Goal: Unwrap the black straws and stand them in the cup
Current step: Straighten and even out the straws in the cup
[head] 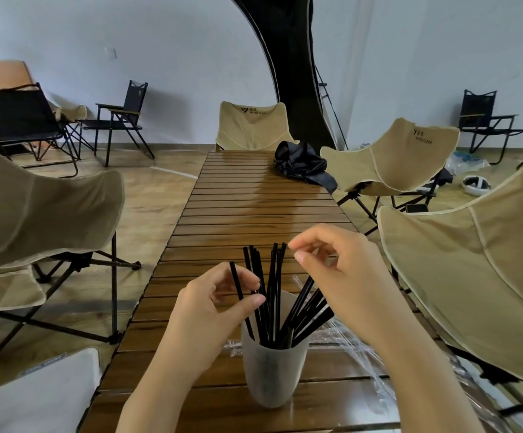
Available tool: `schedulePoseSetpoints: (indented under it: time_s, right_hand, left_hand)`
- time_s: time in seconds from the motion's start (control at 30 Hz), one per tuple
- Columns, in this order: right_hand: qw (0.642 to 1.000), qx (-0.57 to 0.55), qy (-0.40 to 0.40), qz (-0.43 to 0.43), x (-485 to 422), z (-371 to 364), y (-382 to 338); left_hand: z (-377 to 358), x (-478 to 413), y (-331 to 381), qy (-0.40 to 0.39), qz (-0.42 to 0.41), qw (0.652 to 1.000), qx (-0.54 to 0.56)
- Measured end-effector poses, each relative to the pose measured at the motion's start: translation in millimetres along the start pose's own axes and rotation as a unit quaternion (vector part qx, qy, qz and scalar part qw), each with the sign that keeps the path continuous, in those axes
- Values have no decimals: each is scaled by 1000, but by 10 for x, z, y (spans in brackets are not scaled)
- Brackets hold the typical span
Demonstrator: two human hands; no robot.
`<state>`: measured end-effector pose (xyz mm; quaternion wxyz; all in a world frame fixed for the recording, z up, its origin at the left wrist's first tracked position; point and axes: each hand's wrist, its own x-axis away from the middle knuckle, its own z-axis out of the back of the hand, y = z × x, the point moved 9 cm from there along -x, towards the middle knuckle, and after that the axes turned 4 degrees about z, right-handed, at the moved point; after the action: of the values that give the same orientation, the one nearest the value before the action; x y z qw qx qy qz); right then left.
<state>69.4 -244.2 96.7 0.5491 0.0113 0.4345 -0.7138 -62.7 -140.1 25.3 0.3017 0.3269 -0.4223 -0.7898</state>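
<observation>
Head view, looking along a slatted worktop [254, 207].

Hands, two. The left hand [210, 310], lower centre of the frame, pinches one straw [236, 281] between thumb and forefinger. That straw is tilted, with its lower end inside the cup. The right hand [341, 276], right of centre, hovers with its fingers curled. Its thumb and forefinger tips are close together, just beside the tallest straw tips. I cannot tell whether they grip anything.

Cup [268, 376], one: frosted, upright, at the near end of the worktop in the lower centre.

Straws [268, 295], black, all standing in the cup. I count about a dozen, but they overlap too much for an exact figure. One group stands nearly upright and another leans to the right over the rim.

Wrappers [360, 348], clear, lie in a loose heap on the worktop to the right of the cup. A smaller scrap lies just left of it.

Bag [304, 164], one: black, crumpled, at the far right edge of the worktop.

Beige chairs [391, 157], four, ring the worktop: one left, one at the far end, two right. Black chairs [122, 120], three, stand near the white wall, two at upper left and one at upper right. The floor [160, 195] is wood-toned. A dark fabric panel [291, 73] rises at upper centre.
</observation>
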Motion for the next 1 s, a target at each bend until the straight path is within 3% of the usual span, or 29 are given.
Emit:
schedulePoseSetpoints:
  time_s: [0.3,0.5,0.77,1.0]
  right_hand:
    - [998,-21,4,-64,15,216,199]
    - [975,-9,-142,-168,185,62,388]
    - [950,-59,-255,-169,279,-194,385]
    - [969,-96,-158,-165,169,-140,395]
  left_hand:
    - [-47,-12,-79,-10,46,998,33]
    - [-239,-8,-107,-61,54,996,25]
    - [-358,-83,-129,-47,67,996,24]
    - [-407,-102,-132,-48,64,996,37]
